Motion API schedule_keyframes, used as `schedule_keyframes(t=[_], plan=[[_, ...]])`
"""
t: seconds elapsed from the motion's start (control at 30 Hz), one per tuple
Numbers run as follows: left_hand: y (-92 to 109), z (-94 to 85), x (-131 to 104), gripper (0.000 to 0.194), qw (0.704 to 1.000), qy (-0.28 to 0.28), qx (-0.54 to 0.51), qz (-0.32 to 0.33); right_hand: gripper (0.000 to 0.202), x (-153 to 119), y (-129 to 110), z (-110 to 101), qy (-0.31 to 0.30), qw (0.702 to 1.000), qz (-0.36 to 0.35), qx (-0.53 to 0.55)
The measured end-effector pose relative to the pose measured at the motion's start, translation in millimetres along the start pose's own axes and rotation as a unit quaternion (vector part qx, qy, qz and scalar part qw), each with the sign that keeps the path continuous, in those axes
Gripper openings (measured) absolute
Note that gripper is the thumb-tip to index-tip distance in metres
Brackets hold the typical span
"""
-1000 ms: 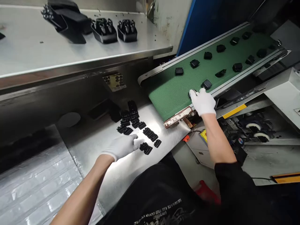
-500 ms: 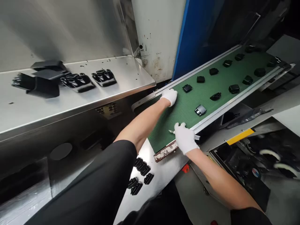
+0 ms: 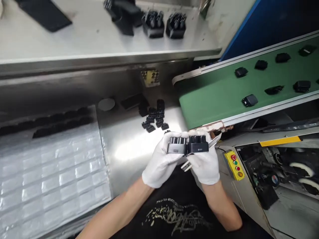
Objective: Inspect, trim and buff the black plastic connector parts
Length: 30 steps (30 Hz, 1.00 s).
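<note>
My left hand [image 3: 159,164], in a white glove, is closed around a black plastic part [image 3: 176,148] with a row of shiny rounded prongs on top. Right beside it, my gloved right hand [image 3: 207,167] grips a similar black part [image 3: 198,147] with darker prongs. A slim metal-coloured knife [image 3: 186,166] is also in my right hand, crossing the palm, with its other end sticking out at the right. Both parts are upright, side by side in front of my chest. Fingers behind them are partly hidden.
A green conveyor belt [image 3: 199,103] carries several black parts at the right. More black pieces [image 3: 159,114] lie on the metal table below. A clear compartment tray [image 3: 57,179] is at the left. Pronged parts [image 3: 153,25] stand on the steel shelf. A yellow button box [image 3: 234,165] hangs at the right.
Both hands have come back from the belt to my chest and now hold black parts. The view has swung left. The knife is still in my right hand.
</note>
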<state>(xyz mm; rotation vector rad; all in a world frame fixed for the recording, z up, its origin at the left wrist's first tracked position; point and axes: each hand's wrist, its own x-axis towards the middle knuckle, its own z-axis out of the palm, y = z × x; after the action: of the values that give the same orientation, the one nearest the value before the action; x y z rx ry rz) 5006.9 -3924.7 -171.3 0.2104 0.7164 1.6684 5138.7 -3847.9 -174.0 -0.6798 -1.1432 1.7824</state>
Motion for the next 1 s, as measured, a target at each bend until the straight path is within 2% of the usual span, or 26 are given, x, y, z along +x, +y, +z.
schedule_keyframes(t=[0.1, 0.27, 0.43, 0.63, 0.7, 0.77, 0.83, 0.9, 0.97, 1.0], plan=[[13, -26.5, -48, 0.044, 0.998, 0.043, 0.004, 0.037, 0.044, -37, 30, 49, -0.020, 0.999, 0.021, 0.040], [31, -64.6, -92, 0.043, 0.990, 0.057, 0.026, 0.130, 0.047, -66, 49, 86, -0.043, 0.994, 0.096, 0.019], [43, -87.1, -115, 0.043, 0.984, 0.056, 0.006, 0.168, 0.047, -76, 60, 114, -0.071, 0.990, 0.121, 0.026], [52, -104.3, -121, 0.041, 0.982, 0.098, 0.015, 0.159, 0.050, -79, 71, 129, -0.069, 0.990, 0.126, -0.006], [53, -104.4, -120, 0.042, 0.981, 0.104, 0.029, 0.160, 0.046, -78, 71, 132, -0.066, 0.991, 0.093, -0.065], [54, -99.9, -118, 0.043, 0.973, 0.116, 0.072, 0.186, 0.041, -78, 69, 135, -0.051, 0.982, 0.017, -0.183], [55, -92.4, -115, 0.045, 0.953, 0.147, 0.145, 0.221, 0.048, -78, 69, 136, -0.059, 0.942, -0.082, -0.321], [56, -85.1, -113, 0.048, 0.933, 0.174, 0.201, 0.243, 0.064, -77, 71, 135, -0.098, 0.892, -0.158, -0.413], [57, -81.1, -110, 0.053, 0.931, 0.171, 0.211, 0.242, 0.076, -76, 73, 131, -0.145, 0.861, -0.189, -0.449], [57, -80.7, -109, 0.055, 0.938, 0.158, 0.199, 0.234, 0.080, -76, 74, 128, -0.159, 0.855, -0.193, -0.454]])
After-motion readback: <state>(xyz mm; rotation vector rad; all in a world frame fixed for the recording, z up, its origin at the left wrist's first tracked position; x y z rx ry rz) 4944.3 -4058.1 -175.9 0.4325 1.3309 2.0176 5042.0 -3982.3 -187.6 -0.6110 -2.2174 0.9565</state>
